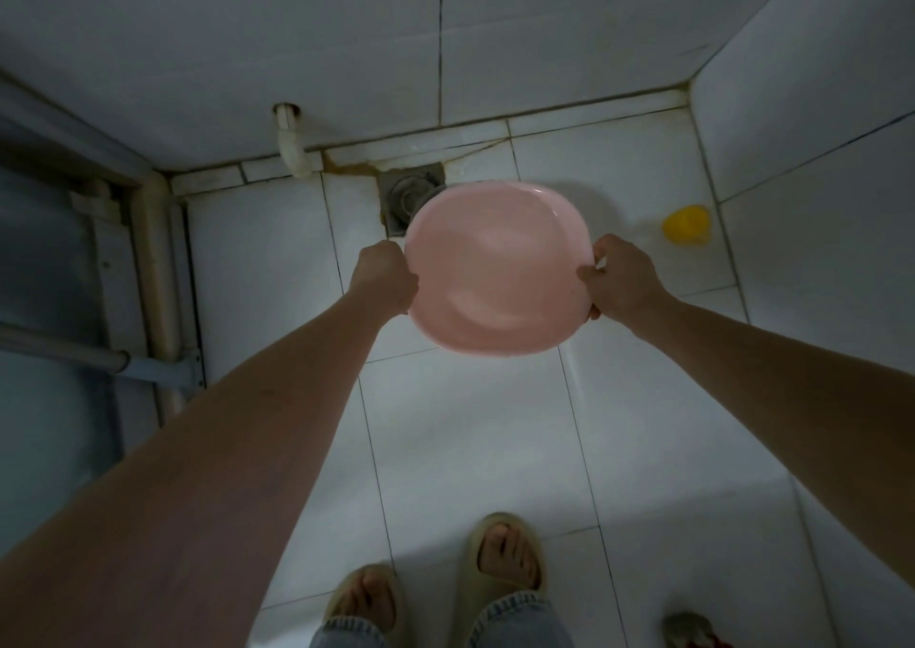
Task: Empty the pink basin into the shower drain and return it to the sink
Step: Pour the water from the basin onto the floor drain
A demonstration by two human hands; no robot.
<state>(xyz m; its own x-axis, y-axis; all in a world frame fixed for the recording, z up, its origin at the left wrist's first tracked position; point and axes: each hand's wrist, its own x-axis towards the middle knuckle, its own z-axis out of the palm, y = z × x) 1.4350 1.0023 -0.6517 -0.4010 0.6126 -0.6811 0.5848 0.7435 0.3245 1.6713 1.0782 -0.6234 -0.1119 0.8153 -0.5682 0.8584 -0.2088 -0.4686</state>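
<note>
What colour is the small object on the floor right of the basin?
Yellow, clearest in the head view.

You had both forearms bare with no sleeves showing, wore faded blue jeans (515,620) with frayed hems, and had pale khaki open-toed foam slide sandals (505,551) on your otherwise bare feet.

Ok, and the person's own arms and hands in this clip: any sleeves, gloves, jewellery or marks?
Both arms are bare from the frame edge to the wrist, no sleeves in view. The left hand and right hand wear no gloves, and no rings, watch or bracelets show. The fingers are bare too. No tattoos or markings are visible in this dim light.
</note>
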